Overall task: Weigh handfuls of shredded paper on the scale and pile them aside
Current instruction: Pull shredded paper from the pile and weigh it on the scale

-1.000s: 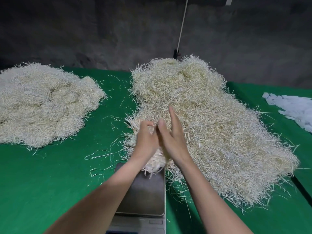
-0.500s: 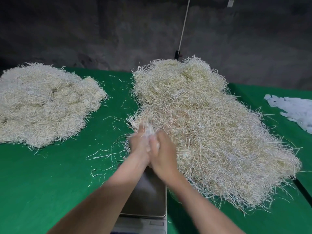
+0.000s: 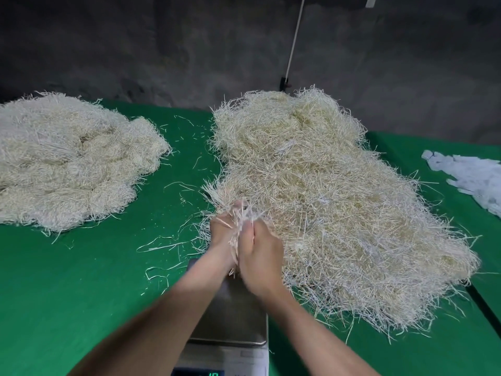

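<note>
Together left hand [image 3: 222, 236] and right hand [image 3: 261, 257] clasp shreds [image 3: 240, 222] (above the scale [image 3: 230, 321])

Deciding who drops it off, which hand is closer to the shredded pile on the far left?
Left. Both grip one handful; the left hand is on the side toward the left pile, the right hand just beyond it.

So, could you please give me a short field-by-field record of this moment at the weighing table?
left hand: grips the handful of shredded paper
right hand: grips the same handful, pressed against the left
scale: near edge, visible pan bare, display cut off
large pile: centre-right, beyond the scale
second pile: far left
white scraps: right edge
table: green cover, loose strands
</note>
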